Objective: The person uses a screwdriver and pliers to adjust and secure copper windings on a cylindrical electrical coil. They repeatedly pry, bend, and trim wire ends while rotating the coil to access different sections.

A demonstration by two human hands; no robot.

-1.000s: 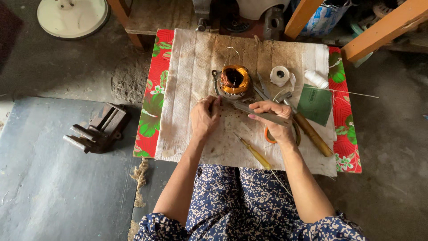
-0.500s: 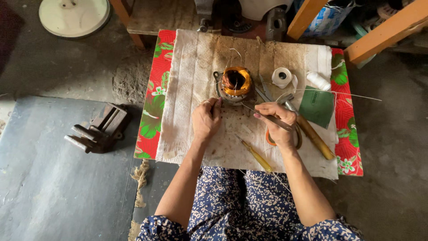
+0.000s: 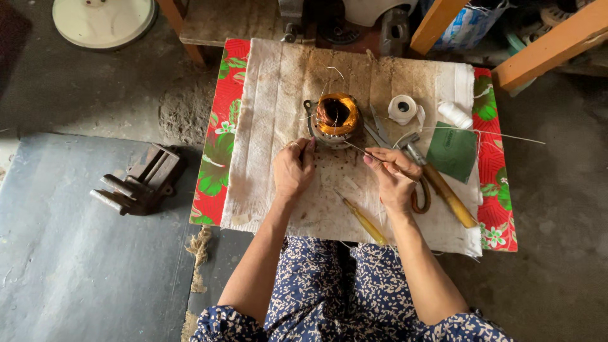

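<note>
A round motor stator with copper windings (image 3: 335,117) stands on a stained white cloth (image 3: 272,95) over a low table. My left hand (image 3: 292,170) rests on the cloth just below and left of the stator, fingers curled against its base. Just right of that, my right hand (image 3: 392,176) pinches a thin needle-like tool (image 3: 362,151) whose tip points at the stator's lower edge. Whether the left hand grips anything is unclear.
A yellow-handled tool (image 3: 362,220), a wooden-handled hammer (image 3: 443,190), a green card (image 3: 452,151), two white tape rolls (image 3: 403,109) and scissors (image 3: 379,132) lie on the cloth. A metal vise (image 3: 140,182) sits on the floor at left. Wooden beams (image 3: 550,44) cross the top right.
My right hand has lifted from the cloth and brought the thin tool up toward the stator. My left hand has shifted slightly closer to the stator's base.
</note>
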